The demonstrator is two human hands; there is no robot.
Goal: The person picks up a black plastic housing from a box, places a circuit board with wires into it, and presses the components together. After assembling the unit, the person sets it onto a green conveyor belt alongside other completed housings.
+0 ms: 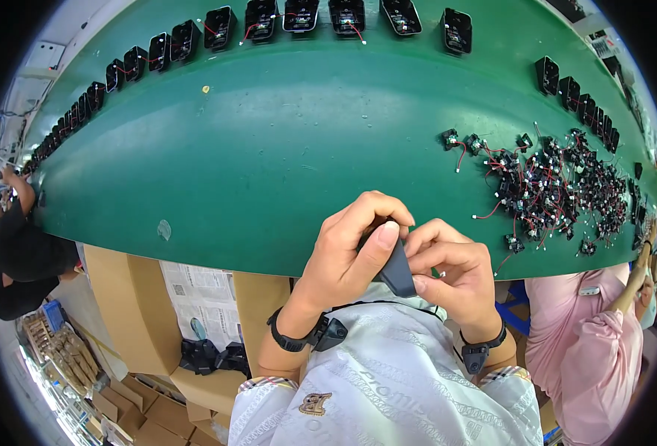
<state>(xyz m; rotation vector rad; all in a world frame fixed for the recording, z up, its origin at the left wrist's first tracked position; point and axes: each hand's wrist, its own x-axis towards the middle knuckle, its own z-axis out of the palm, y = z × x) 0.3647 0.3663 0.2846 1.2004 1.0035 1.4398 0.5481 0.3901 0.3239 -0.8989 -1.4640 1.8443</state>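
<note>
Both my hands hold one dark grey plastic casing (397, 272) close to my chest, below the near edge of the green belt (269, 163). My left hand (347, 249) wraps over its top with the thumb pressed on its face. My right hand (451, 271) pinches its right side with fingertips curled in. A heap of small black parts with red wires (559, 189) lies on the belt to the right, a short reach from my right hand.
A row of black casings (261, 22) with red wires runs along the belt's far edge, more at the far right (581, 104). A person in pink (596, 327) sits at my right, a person in black (16, 253) at the left. Cardboard boxes (131, 305) stand below.
</note>
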